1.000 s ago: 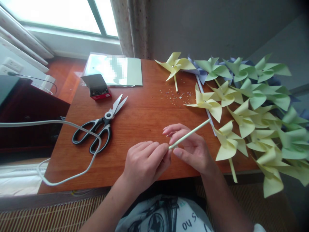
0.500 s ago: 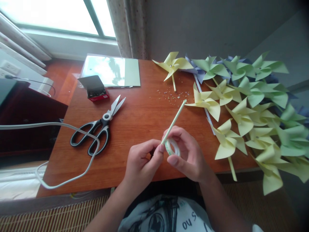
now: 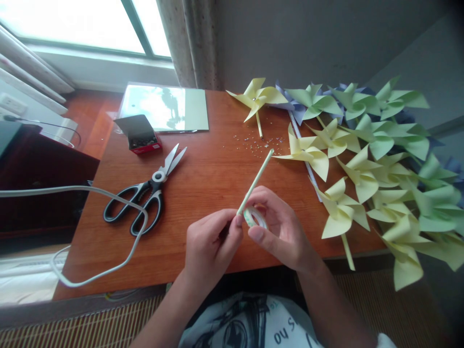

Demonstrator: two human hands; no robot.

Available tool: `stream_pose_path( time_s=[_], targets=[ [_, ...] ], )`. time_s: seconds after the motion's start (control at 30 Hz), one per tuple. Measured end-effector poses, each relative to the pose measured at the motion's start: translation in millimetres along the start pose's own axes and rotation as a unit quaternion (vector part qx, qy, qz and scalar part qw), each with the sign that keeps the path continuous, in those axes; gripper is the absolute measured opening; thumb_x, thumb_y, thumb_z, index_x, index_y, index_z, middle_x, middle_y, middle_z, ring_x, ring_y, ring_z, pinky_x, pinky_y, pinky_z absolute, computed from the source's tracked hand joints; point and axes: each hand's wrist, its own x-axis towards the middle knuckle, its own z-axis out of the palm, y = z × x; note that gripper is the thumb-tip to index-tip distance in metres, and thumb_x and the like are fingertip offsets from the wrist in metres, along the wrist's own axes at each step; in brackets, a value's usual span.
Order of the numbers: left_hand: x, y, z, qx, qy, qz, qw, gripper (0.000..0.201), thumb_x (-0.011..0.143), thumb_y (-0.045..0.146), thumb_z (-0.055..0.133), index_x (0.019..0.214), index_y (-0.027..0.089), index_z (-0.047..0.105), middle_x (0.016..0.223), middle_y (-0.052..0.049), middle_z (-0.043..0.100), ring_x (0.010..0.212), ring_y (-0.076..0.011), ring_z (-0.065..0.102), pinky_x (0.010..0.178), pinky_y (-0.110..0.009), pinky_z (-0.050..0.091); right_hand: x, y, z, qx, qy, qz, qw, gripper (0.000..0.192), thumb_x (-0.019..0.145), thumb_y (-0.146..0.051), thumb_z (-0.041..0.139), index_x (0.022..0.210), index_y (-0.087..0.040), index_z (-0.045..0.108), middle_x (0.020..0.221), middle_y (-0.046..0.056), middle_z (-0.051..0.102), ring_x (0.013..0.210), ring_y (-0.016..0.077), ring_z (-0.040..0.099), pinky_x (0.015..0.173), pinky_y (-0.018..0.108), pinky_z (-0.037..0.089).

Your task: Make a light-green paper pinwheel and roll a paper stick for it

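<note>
The desk (image 3: 203,179) carries a heap of paper pinwheels (image 3: 366,154) along its right edge, scissors (image 3: 145,195) toward its left edge and a small red box (image 3: 139,135) near its far left corner, none of which has shifted since a second ago. Over the near edge, my right hand (image 3: 279,229) is closed around a tape roll (image 3: 254,217), and my left hand (image 3: 210,244) pinches the lower end of the pale green stick (image 3: 255,181). A second ago the stick pointed right toward the pinwheels, now it slants up toward the far edge; the only readable writing is "ou S" on my shirt (image 3: 261,324).
</note>
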Motion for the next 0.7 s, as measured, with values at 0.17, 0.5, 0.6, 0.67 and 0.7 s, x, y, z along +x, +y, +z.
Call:
stream_pose_path(
  time_s=[0.17, 0.5, 0.6, 0.67, 0.7],
  targets=[
    [-4, -1, -0.5, -0.179, -0.044, -0.121, 0.975, 0.031, 0.100, 0.028, 0.055, 0.073, 0.016, 0.064, 0.056, 0.004, 0.052, 0.050, -0.0074, 0.045, 0.050, -0.019, 0.037, 1, -2, 0, 0.048, 0.004, 0.006, 0.999, 0.028, 0.093, -0.044, 0.066, 0.111, -0.023, 0.067, 0.101, 0.006, 0.061, 0.091, 0.0223, 0.058, 0.080, 0.035, 0.051],
    [-7, -1, 7.7, -0.488, -0.081, -0.253, 0.832, 0.033, 0.099, 0.036, 0.059, 0.074, 0.015, 0.064, 0.049, 0.007, 0.038, 0.043, -0.0051, 0.028, 0.044, -0.019, 0.023, 4, -4, -4, 0.144, -0.026, 0.017, 0.989, 0.027, 0.094, -0.037, 0.066, 0.116, -0.022, 0.071, 0.110, 0.007, 0.062, 0.099, 0.0216, 0.059, 0.087, 0.035, 0.048],
    [-8, 0, 12.0, -0.552, -0.086, -0.251, 0.790, 0.032, 0.099, 0.033, 0.055, 0.074, 0.015, 0.063, 0.046, 0.008, 0.032, 0.041, -0.0052, 0.023, 0.043, -0.018, 0.021, 4, -3, -5, 0.153, -0.030, 0.013, 0.988, 0.027, 0.094, -0.038, 0.066, 0.115, -0.022, 0.073, 0.109, 0.007, 0.063, 0.099, 0.0221, 0.060, 0.088, 0.036, 0.048],
    [-8, 1, 14.5, -0.589, -0.090, -0.250, 0.764, 0.033, 0.100, 0.031, 0.053, 0.074, 0.015, 0.064, 0.044, 0.009, 0.029, 0.040, -0.0050, 0.021, 0.043, -0.018, 0.021, 4, -2, -5, 0.153, -0.033, 0.012, 0.988, 0.027, 0.094, -0.038, 0.066, 0.116, -0.023, 0.073, 0.110, 0.007, 0.064, 0.101, 0.0227, 0.061, 0.089, 0.037, 0.048],
    [-7, 2, 15.5, -0.604, -0.093, -0.250, 0.751, 0.033, 0.100, 0.030, 0.052, 0.074, 0.015, 0.064, 0.044, 0.010, 0.027, 0.039, -0.0048, 0.020, 0.043, -0.018, 0.021, 4, -1, -4, 0.152, -0.035, 0.012, 0.988, 0.027, 0.094, -0.038, 0.066, 0.117, -0.023, 0.073, 0.112, 0.007, 0.065, 0.102, 0.0229, 0.061, 0.089, 0.037, 0.048]
  ],
)
